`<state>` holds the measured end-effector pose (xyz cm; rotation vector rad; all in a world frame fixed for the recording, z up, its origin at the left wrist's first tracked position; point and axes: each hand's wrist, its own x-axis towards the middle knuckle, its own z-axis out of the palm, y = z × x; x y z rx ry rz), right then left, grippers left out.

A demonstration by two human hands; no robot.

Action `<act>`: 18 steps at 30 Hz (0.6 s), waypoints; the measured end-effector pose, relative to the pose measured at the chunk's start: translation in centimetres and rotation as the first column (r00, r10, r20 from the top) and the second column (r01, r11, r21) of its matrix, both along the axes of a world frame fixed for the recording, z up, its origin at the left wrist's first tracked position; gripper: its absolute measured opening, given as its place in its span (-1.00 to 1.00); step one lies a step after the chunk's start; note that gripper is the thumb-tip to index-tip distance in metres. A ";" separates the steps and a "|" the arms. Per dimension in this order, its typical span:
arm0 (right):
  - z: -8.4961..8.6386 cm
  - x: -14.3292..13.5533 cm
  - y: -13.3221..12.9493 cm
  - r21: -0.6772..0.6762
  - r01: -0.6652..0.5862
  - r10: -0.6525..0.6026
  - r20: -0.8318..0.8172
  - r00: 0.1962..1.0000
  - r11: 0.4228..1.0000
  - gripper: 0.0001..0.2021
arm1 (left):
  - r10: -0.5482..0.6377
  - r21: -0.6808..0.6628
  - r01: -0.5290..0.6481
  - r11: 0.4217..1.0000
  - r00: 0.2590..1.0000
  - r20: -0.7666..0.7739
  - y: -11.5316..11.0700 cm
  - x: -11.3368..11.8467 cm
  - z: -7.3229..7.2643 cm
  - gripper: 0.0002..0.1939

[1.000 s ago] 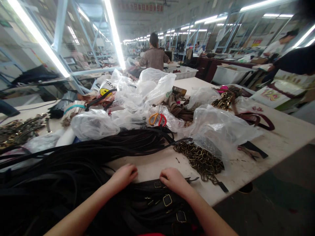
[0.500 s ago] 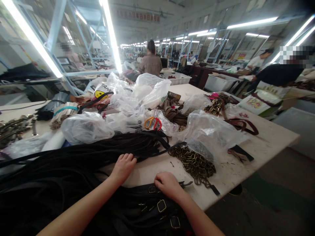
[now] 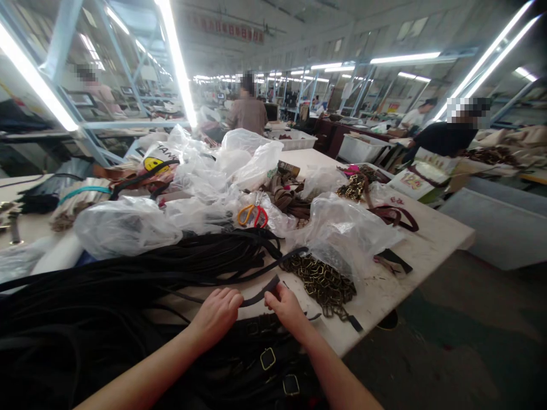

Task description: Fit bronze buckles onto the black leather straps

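A black strap [image 3: 257, 297] runs between my two hands above the table. My left hand [image 3: 219, 310] is closed round it, and the strap trails off to the left behind that hand. My right hand [image 3: 285, 307] pinches it near its free end, which sticks up a little. A long bundle of black straps [image 3: 141, 267] lies behind and to the left. In front of me are more black straps fitted with square brass-coloured buckles [image 3: 268, 359]. A heap of metal buckles [image 3: 320, 285] sits right of my right hand, partly under a clear plastic bag [image 3: 342, 222].
Scissors with orange and red handles [image 3: 253, 216] lie among plastic bags [image 3: 128, 222] behind the straps. Brown straps [image 3: 397, 216] rest at the right. The table edge [image 3: 410, 285] drops to the floor at right. Several people sit beyond, near white bins [image 3: 361, 147].
My left hand has taken hold of a strap from the bundle, and my right hand has come up to grip its end. The view has turned slightly right.
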<state>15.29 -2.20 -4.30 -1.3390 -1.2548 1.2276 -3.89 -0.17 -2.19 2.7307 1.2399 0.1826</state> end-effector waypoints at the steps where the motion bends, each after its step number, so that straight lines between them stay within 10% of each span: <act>1: 0.2 -0.1 -0.1 -0.022 0.011 -0.012 -0.023 1.000 1.000 -0.82 | 0.040 -0.080 -0.035 0.996 0.997 0.064 -0.1 0.5 0.1 -0.82; 6: 1.2 0.7 -0.1 -0.063 -0.078 0.076 -0.041 0.996 0.995 -0.78 | 0.205 -0.480 -0.010 0.877 0.912 0.355 0.6 3.1 0.3 -0.68; 9: 1.2 2.5 1.3 0.041 0.048 -0.057 0.244 0.968 0.998 -0.69 | 0.370 -0.570 -0.094 0.816 0.843 0.391 1.5 3.8 0.0 -0.70; 14: 0.0 4.4 4.5 0.160 0.055 -0.169 0.951 0.260 0.986 -0.87 | 0.466 -0.564 -0.170 0.808 0.771 0.435 1.8 3.9 -0.2 -0.70; 18: -0.8 4.2 5.8 0.162 0.038 -0.166 0.977 0.135 0.986 -0.79 | 0.476 -0.570 -0.176 0.803 0.765 0.434 1.5 3.8 0.0 -0.69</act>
